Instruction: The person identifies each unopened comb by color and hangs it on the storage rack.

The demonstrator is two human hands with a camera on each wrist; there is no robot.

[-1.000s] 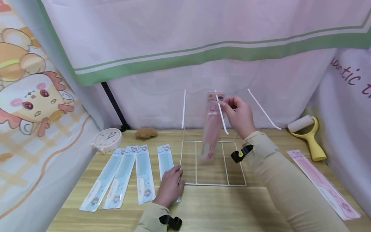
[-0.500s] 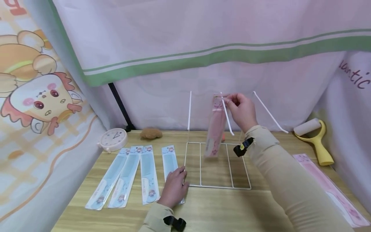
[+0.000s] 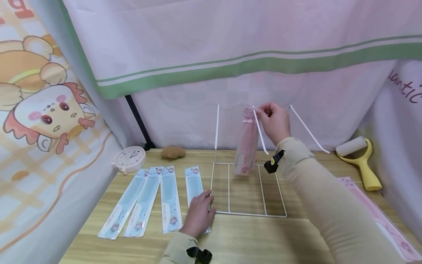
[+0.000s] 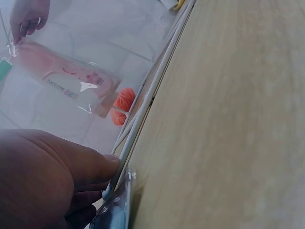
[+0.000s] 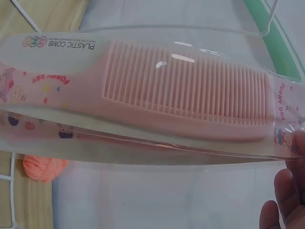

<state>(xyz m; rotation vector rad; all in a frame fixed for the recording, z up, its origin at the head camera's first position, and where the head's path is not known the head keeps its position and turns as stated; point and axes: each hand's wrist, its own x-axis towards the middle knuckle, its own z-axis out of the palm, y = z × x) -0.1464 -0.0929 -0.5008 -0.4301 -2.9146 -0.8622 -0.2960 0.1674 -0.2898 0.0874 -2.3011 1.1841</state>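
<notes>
My right hand (image 3: 274, 121) pinches the top edge of a packaged pink comb (image 3: 246, 141) at the rear part of the rack's middle prong. A second pink package lies close behind it in the right wrist view, where the front comb's teeth (image 5: 186, 86) show through clear plastic. The prong seems to pass through the package top, but the hole is hidden. My left hand (image 3: 199, 214) grips the left front corner of the white wire rack (image 3: 247, 213), thumb on the wire in the left wrist view. It overlaps a packaged blue comb (image 3: 193, 181).
Several packaged blue combs (image 3: 169, 198) lie left of the rack. A round clock (image 3: 129, 159) and a brown lump (image 3: 173, 152) are behind them. At right are a yellow-handled lint roller (image 3: 366, 172) and another pink comb package (image 3: 376, 212). Orange yarn (image 5: 45, 167) sits behind the rack.
The right hand has slid the front pink package back along the middle prong, closer to the one behind it. The left hand keeps its grip on the rack. The head view has shifted slightly.
</notes>
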